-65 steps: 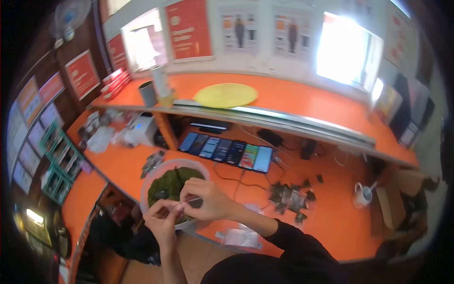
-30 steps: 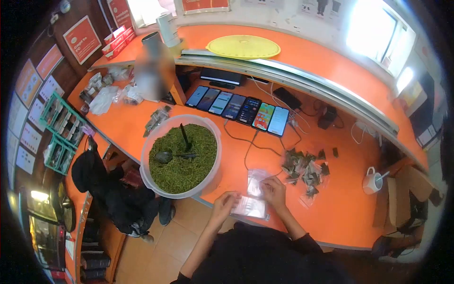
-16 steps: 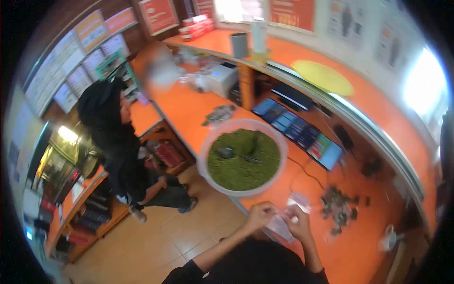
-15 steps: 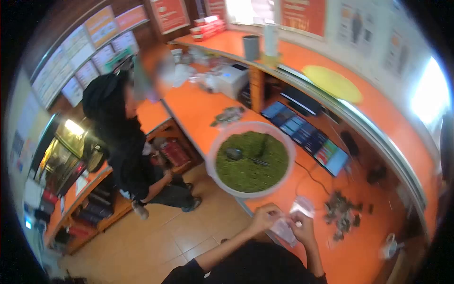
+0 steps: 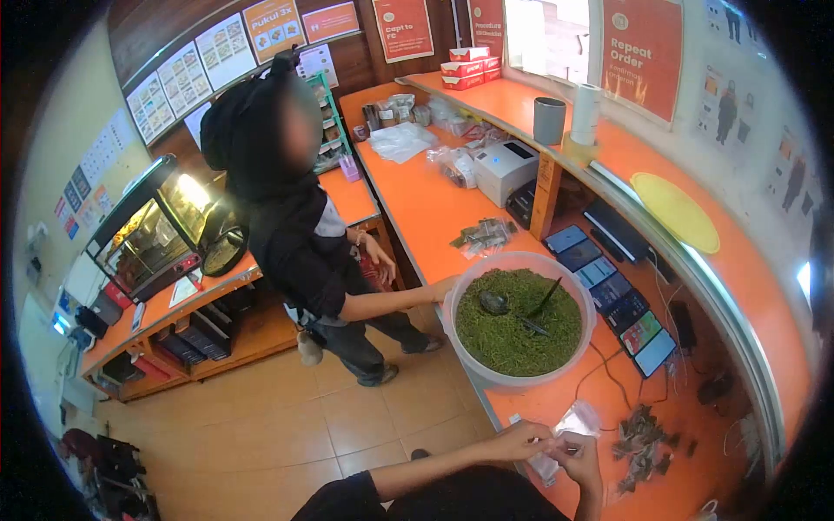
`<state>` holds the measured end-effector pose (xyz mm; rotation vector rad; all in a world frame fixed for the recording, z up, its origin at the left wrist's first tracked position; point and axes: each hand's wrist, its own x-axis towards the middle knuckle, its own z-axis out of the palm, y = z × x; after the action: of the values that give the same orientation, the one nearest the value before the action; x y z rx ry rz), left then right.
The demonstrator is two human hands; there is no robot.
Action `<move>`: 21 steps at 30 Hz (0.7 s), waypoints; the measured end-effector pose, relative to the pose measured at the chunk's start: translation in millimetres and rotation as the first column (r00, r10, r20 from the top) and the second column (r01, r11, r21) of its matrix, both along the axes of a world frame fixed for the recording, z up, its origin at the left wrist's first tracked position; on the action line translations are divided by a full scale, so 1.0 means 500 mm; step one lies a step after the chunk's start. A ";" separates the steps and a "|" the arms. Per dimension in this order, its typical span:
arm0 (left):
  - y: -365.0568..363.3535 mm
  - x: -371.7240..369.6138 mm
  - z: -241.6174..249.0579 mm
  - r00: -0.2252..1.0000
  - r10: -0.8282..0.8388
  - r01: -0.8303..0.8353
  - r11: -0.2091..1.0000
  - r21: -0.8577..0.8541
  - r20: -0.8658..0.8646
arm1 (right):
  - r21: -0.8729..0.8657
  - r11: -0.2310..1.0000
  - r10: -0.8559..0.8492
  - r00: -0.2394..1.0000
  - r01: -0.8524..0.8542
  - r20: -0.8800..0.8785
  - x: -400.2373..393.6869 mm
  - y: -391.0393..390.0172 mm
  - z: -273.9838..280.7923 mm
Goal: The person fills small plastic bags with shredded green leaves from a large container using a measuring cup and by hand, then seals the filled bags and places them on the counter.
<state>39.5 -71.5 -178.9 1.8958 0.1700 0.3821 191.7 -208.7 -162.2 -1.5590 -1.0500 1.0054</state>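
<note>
Low over the orange counter, my left hand (image 5: 521, 441) and my right hand (image 5: 578, 460) meet fingertip to fingertip. Both pinch a small clear plastic bag (image 5: 545, 470), part of which hangs below the fingers. More clear plastic bags (image 5: 580, 418) lie just beyond my right hand. Past them stands a large whitish tub (image 5: 462, 352) filled with finely chopped green leaf (image 5: 521, 343). A dark spoon (image 5: 493, 301) and other black utensils (image 5: 546, 304) rest in the green. To the right of my hands is a loose pile of small filled packets (image 5: 645, 447).
A person in black (image 5: 291, 200) stands left of the counter (image 5: 417, 208), one hand at the tub's rim. Several phones (image 5: 618, 300) line the right side, with cables beside them. More packets (image 5: 483, 236) and a white printer (image 5: 506, 171) are farther back.
The view has swung left. The other person has stepped closer and stretched an arm to the tub. My hands stay together on the bag.
</note>
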 end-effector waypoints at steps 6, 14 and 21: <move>-0.011 -0.006 -0.006 0.987 -0.022 0.030 0.998 0.049 -0.161 | -0.232 0.958 -0.163 0.986 0.169 0.047 -0.023 -0.001 0.016; -0.021 -0.014 -0.015 0.869 0.383 -0.252 0.888 0.385 -0.314 | 0.187 0.939 -0.331 0.611 0.290 0.719 -0.042 0.028 0.007; -0.016 -0.033 0.015 0.982 0.191 -0.191 0.982 -0.002 0.008 | 0.315 0.928 -0.345 0.780 0.199 0.521 -0.036 0.040 0.048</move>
<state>22.9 -79.6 -171.4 1.8816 0.3479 0.5191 173.8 -188.8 -138.2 -1.7831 -1.2408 0.1783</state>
